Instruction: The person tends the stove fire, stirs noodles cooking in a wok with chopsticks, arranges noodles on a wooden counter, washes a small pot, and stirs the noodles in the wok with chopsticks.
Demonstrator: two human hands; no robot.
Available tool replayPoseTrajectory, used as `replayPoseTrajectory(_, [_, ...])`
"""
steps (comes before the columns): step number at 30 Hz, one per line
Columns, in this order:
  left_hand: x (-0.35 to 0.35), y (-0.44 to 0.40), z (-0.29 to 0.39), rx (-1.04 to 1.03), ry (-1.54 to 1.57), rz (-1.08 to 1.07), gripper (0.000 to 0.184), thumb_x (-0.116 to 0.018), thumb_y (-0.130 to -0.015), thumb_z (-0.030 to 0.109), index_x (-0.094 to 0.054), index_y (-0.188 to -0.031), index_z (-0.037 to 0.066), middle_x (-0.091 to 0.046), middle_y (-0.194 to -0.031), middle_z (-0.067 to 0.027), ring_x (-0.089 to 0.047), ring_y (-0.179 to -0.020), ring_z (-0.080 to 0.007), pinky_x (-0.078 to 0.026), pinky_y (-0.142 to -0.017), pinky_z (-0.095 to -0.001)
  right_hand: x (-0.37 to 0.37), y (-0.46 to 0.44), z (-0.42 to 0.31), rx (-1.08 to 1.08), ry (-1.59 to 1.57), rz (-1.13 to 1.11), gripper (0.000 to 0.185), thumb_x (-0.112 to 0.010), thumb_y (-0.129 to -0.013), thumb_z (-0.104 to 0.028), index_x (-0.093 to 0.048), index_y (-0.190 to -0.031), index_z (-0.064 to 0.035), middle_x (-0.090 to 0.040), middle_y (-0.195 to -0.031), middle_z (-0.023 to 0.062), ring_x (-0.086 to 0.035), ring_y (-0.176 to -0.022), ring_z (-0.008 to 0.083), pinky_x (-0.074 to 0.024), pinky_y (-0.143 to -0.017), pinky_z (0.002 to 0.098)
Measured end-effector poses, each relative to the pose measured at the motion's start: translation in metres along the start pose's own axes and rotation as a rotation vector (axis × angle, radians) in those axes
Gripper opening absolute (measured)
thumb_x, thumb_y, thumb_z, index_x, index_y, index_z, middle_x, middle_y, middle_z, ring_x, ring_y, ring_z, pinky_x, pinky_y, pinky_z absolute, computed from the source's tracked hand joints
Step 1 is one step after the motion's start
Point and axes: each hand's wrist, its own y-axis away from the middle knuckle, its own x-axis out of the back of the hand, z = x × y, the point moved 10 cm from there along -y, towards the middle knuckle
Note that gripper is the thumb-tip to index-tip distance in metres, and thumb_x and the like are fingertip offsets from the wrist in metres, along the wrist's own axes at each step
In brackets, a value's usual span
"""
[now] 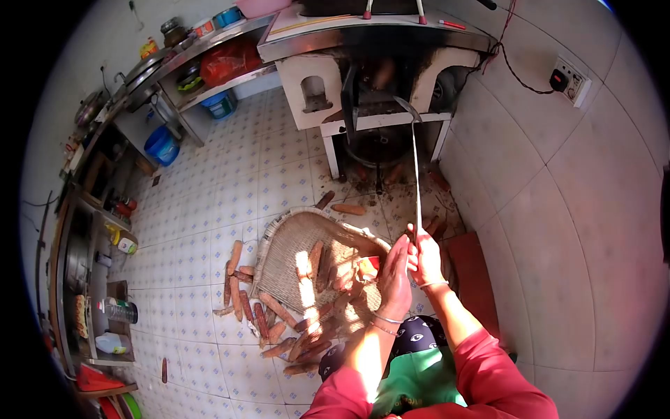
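A long thin fire poker point(417, 174) with a curved, blade-like hooked end points away from me, its tip at the mouth of the stove point(307, 98). My right hand point(427, 260) is closed round its near end. Against the right hand lies my left hand point(396, 279), seen edge-on with its fingers stretched out straight; its palm is hidden. Below the hands sits a woven scoop-shaped basket point(286, 255) with several corn cobs point(315, 260) in it and a small red and white item point(369, 267) near my left hand.
Loose cobs point(276, 307) lie on the tiled floor left of the basket. Beneath the firebox stands a dark round pan point(377, 148). A tiled wall with a socket point(572, 82) rises at right. Blue buckets point(162, 145) and shelves point(98, 279) line the left.
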Motion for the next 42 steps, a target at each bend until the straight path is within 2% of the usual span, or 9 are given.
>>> replayPoseTrajectory(7, [0.003,-0.029,0.042,-0.225,-0.132,-0.056,0.045,-0.039,-0.097,0.023,-0.032,-0.135,-0.001,-0.034,-0.138,-0.0074,-0.034,-0.125,-0.0155,-0.024,-0.105,-0.0287,-0.056,-0.067,0.012,-0.042,-0.043,0.071,0.028,-0.046,-0.092,-0.031,-0.056,-0.107,-0.0094,-0.039,-0.056,-0.0037,-0.028,-0.040,0.0038,-0.0227,-0.035,0.0184])
replayPoseTrajectory(10, [-0.022,-0.059,0.076,-0.507,-0.721,-0.171,0.046,-0.039,-0.096,0.026,-0.034,-0.134,0.000,-0.030,-0.141,-0.0119,-0.028,-0.130,-0.0220,-0.022,-0.106,-0.0307,-0.057,-0.109,-0.003,0.081,0.137,0.082,0.032,-0.048,-0.092,-0.033,-0.058,-0.110,-0.0083,-0.041,-0.059,-0.0045,-0.033,-0.044,0.0037,-0.0271,-0.039,0.0180])
replayPoseTrajectory(12, [-0.015,-0.101,0.068,-0.408,-0.609,-0.181,0.045,-0.038,-0.097,0.026,-0.034,-0.134,0.001,-0.030,-0.141,-0.0098,-0.029,-0.129,-0.0189,-0.023,-0.106,-0.0298,-0.061,-0.131,-0.012,0.108,0.212,0.105,0.039,-0.046,-0.091,-0.040,-0.058,-0.113,-0.0103,-0.035,-0.058,-0.0082,-0.029,-0.046,0.0039,-0.0240,-0.042,0.0206])
replayPoseTrajectory(17, [-0.028,-0.123,0.088,-0.639,-0.732,-0.220,0.042,-0.040,-0.096,0.022,-0.037,-0.131,-0.001,-0.034,-0.138,-0.0097,-0.033,-0.125,-0.0173,-0.027,-0.103,-0.0283,-0.082,-0.182,0.012,-0.109,-0.236,-0.191,0.052,-0.043,-0.091,-0.047,-0.041,-0.130,-0.0135,-0.036,-0.056,-0.0067,-0.029,-0.039,0.0046,-0.0250,-0.035,0.0190])
replayPoseTrajectory(25, [-0.038,-0.174,0.083,-0.580,-0.764,-0.209,0.043,-0.041,-0.096,0.024,-0.038,-0.129,-0.003,-0.032,-0.138,-0.0089,-0.034,-0.124,-0.0177,-0.027,-0.103,-0.0286,-0.092,-0.224,-0.032,-0.143,-0.136,-0.115,0.039,-0.044,-0.093,-0.037,-0.047,-0.117,-0.0068,-0.040,-0.058,-0.0023,-0.028,-0.040,0.0047,-0.0237,-0.034,0.0193])
replayPoseTrajectory(33, [-0.045,-0.142,0.066,-0.363,-0.774,-0.178,0.041,-0.042,-0.096,0.021,-0.038,-0.130,-0.001,-0.036,-0.137,-0.0092,-0.035,-0.125,-0.0185,-0.027,-0.104,-0.0292,-0.057,-0.190,-0.048,0.088,0.089,-0.049,0.027,-0.049,-0.092,-0.027,-0.054,-0.107,-0.0045,-0.046,-0.059,0.0000,-0.033,-0.038,0.0059,-0.0270,-0.033,0.0206])
replayPoseTrajectory(35, [-0.043,-0.136,0.047,-0.396,-0.711,-0.224,0.042,-0.042,-0.095,0.020,-0.036,-0.131,-0.001,-0.038,-0.136,-0.0109,-0.035,-0.126,-0.0190,-0.027,-0.104,-0.0297,-0.041,-0.177,-0.059,0.229,0.298,-0.006,0.017,-0.052,-0.090,-0.018,-0.057,-0.097,-0.0031,-0.046,-0.059,-0.0022,-0.037,-0.044,0.0048,-0.0314,-0.039,0.0193])
replayPoseTrajectory(39, [-0.044,-0.129,0.013,-0.167,-0.517,-0.188,0.047,-0.043,-0.095,0.018,-0.028,-0.134,-0.004,-0.032,-0.138,-0.0144,-0.030,-0.129,-0.0196,-0.024,-0.106,-0.0304,-0.014,-0.153,-0.093,0.525,0.708,0.091,0.038,-0.059,-0.083,-0.011,-0.053,-0.117,0.0018,-0.055,-0.075,-0.0012,-0.047,-0.065,0.0052,-0.0408,-0.058,0.0197])
replayPoseTrajectory(42, [-0.057,-0.129,-0.012,-0.161,-0.443,-0.286,0.049,-0.043,-0.095,0.019,-0.027,-0.136,-0.001,-0.031,-0.140,-0.0123,-0.030,-0.129,-0.0192,-0.025,-0.106,-0.0301,0.005,-0.144,-0.108,0.521,0.882,0.069,0.039,-0.059,-0.082,-0.012,-0.053,-0.119,-0.0019,-0.059,-0.083,0.0016,-0.049,-0.071,0.0075,-0.0430,-0.066,0.0216])
